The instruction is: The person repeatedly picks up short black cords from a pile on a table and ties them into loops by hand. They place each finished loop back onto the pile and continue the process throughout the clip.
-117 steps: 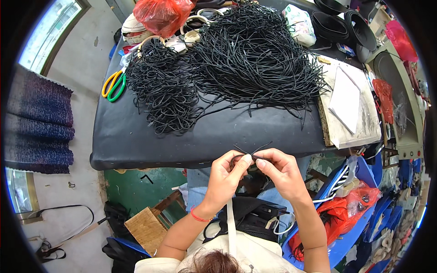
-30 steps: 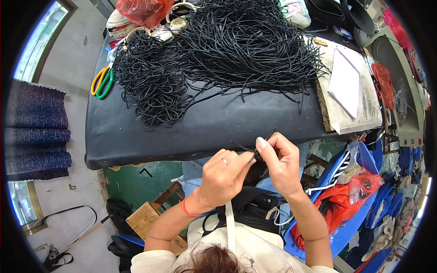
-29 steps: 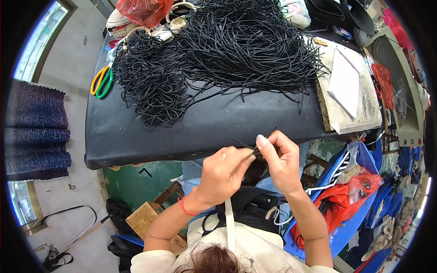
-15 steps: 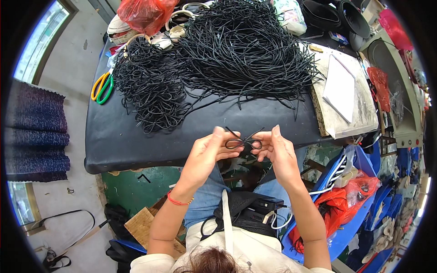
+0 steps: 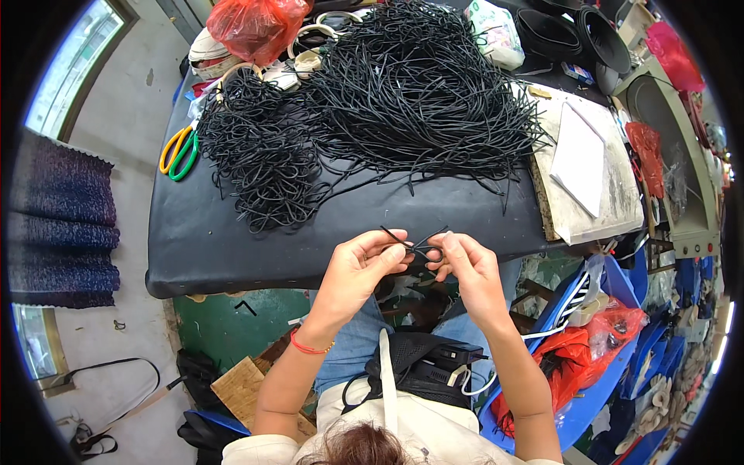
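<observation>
A small bow of thin black cord (image 5: pixel 418 249) hangs between my two hands near the table's front edge, its two loose ends pointing up and outward. My left hand (image 5: pixel 370 263) pinches the bow's left loop between thumb and fingers. On the other side, my right hand (image 5: pixel 467 267) is closed on the right loop. The fingertips partly cover both loops. Beyond my hands lies a big tangled heap of black cords (image 5: pixel 426 101), with a smaller heap of looped black cords (image 5: pixel 260 155) to its left.
Scissors with yellow and green handles (image 5: pixel 180 153) lie at the table's left edge. A worn board (image 5: pixel 597 209) with folded white paper (image 5: pixel 577 159) sits at the right. A red plastic bag (image 5: pixel 258 27) stands at the back; a blue bin (image 5: pixel 620 341) holding red bags is beside my right arm.
My thumbs have come down onto the bow's loops, and the fingers that were spread are now pinched. Both hands sit slightly lower.
</observation>
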Demonstrator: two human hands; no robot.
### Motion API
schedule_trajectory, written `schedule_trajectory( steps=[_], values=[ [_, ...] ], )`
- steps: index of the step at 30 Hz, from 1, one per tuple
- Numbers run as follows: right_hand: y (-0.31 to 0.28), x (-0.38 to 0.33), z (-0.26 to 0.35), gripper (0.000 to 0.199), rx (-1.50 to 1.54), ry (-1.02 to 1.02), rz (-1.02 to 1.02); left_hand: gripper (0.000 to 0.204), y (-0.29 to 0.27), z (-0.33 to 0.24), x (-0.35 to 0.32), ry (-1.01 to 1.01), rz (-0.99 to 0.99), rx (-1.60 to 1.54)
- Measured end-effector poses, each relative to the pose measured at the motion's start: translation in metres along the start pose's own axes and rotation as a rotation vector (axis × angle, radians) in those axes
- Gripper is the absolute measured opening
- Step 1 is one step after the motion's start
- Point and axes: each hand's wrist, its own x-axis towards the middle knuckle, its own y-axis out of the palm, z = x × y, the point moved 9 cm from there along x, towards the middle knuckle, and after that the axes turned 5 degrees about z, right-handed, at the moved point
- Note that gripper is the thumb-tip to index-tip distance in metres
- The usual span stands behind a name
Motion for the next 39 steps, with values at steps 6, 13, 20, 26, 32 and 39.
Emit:
schedule_trajectory(
  steps=[6, 13, 20, 26, 32, 39],
  values=[
    [0.008, -0.001, 0.005, 0.024, -0.035, -0.009, 0.025, 0.024, -0.005, -0.006, -0.004, 0.039, -0.032, 0.023],
    [0.018, 0.007, 0.013, 0.022, 0.017, 0.004, 0.057, 0.023, -0.007, -0.02, -0.003, 0.071, -0.026, 0.021],
    [0.021, 0.008, 0.022, 0.015, 0.001, -0.076, 0.019, 0.021, 0.0, -0.017, -0.006, 0.066, -0.017, 0.022],
    [0.025, 0.005, 0.025, 0.014, 0.015, -0.111, 0.028, 0.017, -0.001, -0.014, -0.008, 0.065, -0.029, 0.018],
    [0.005, 0.017, 0.058, 0.01, -0.439, -0.407, -0.139, 0.014, -0.038, -0.067, -0.017, 0.205, -0.288, 0.266],
    [0.015, 0.058, 0.098, 0.01, -1.273, -0.84, -0.354, 0.032, -0.082, -0.183, -0.035, 0.613, -1.082, 1.5]
  ],
)
